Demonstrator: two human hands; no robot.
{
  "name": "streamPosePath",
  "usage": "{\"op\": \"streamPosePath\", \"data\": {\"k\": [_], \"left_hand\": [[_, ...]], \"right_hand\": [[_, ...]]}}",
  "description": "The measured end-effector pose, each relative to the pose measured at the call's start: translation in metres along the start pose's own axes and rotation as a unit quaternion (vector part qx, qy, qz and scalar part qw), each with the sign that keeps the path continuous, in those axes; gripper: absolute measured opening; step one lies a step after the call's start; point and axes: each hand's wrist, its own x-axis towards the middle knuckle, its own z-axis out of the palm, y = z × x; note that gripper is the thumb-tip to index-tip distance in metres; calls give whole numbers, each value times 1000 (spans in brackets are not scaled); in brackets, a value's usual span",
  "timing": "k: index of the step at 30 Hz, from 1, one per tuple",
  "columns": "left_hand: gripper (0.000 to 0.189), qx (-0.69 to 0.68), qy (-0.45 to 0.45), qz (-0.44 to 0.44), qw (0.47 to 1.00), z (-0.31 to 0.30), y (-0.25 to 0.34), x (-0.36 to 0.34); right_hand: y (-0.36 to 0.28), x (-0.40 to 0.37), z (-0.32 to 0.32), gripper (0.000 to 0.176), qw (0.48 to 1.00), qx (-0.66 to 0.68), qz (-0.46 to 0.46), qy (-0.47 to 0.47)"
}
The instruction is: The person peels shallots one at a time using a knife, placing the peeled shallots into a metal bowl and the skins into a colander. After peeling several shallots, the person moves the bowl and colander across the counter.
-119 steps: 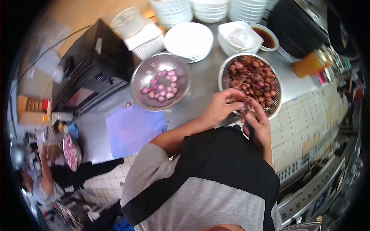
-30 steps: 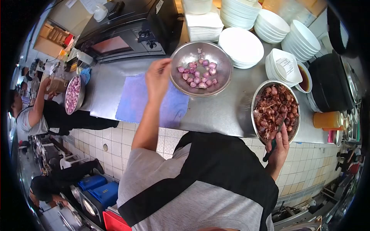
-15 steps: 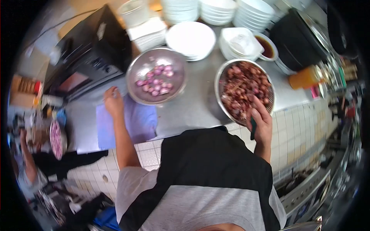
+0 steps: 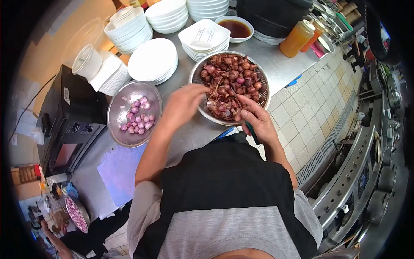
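A perforated metal colander holds unpeeled brown-red shallots with loose dry skins among them. My right hand is at its near right rim, closed round the dark green handle of a small knife; the blade is hard to make out against the skins. Over the colander's left rim reaches my left hand, its fingertips by the shallots; motion smears the fingers. To the left, a second metal colander carries peeled pink-purple shallots.
White plates, stacked bowls and a bowl of dark liquid line the back. Sauce bottles stand at the right. A black oven and purple cloth are left. Another person's arm shows beside a bowl of shallots.
My left hand has moved from beside the peeled shallots across to the colander of unpeeled ones. The view has turned and shifted right. My right hand still holds the knife.
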Motion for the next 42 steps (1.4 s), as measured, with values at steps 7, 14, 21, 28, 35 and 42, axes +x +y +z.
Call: {"op": "streamPosePath", "data": {"k": [7,14,21,28,35,42], "left_hand": [[32,212,-213,117,947,83,-37,57],[29,258,-194,139,936,85,-32,51],[29,212,-175,85,958,71,-25,50],[31,-607,-12,-222,763,40,2,5],[28,-737,3,-266,621,47,12,-22],[28,-710,23,-263,653,43,15,-21]], "right_hand": [[10,-7,-11,39,999,29,6,40],[15,-9,-14,37,995,79,-3,61],[7,-5,-1,39,994,85,-43,55],[-2,-11,10,47,999,48,-7,7],[-6,-7,33,49,997,-53,-28,-40],[-4,-7,37,48,988,-116,-96,-26]]}}
